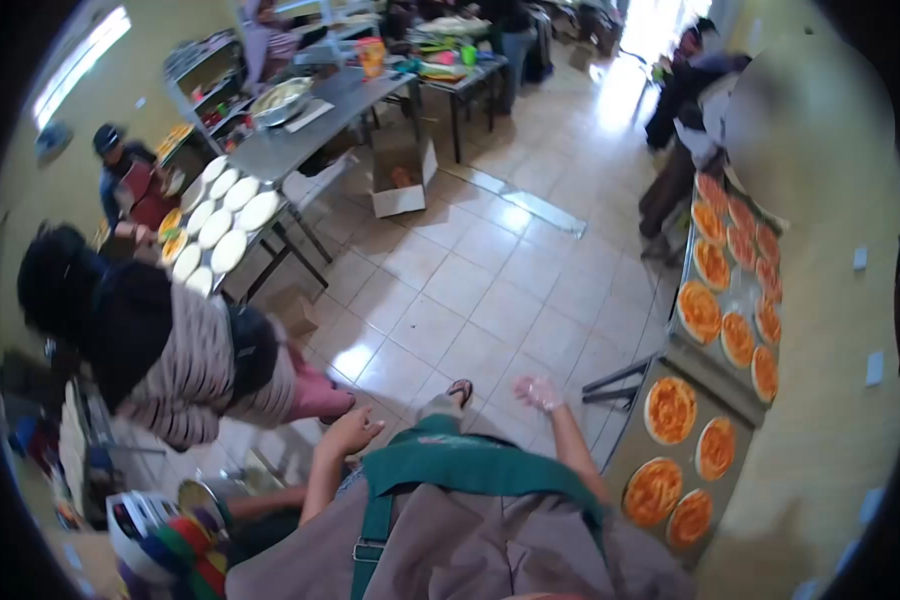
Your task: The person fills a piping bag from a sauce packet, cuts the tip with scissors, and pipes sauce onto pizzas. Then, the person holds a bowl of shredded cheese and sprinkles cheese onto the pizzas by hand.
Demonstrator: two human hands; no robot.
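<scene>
My left hand (pixel 355 431) is bare and hangs in the air left of my green apron (pixel 470 470). Its fingers are loosely bent and apart, with nothing seen in them. In a clear plastic glove, my right hand (pixel 538 393) reaches out over the tiled floor with spread fingers and holds nothing. Closest to it on the right is a table (pixel 625 450) bearing several sauce-covered pizza bases (pixel 670 410). My hand does not touch them.
More sauced bases (pixel 711 265) lie on a farther tray at right. Plain dough rounds (pixel 213 228) cover a left table. A person in a striped top (pixel 210 340) stands close on my left. An open cardboard box (pixel 400 185) sits on the floor ahead.
</scene>
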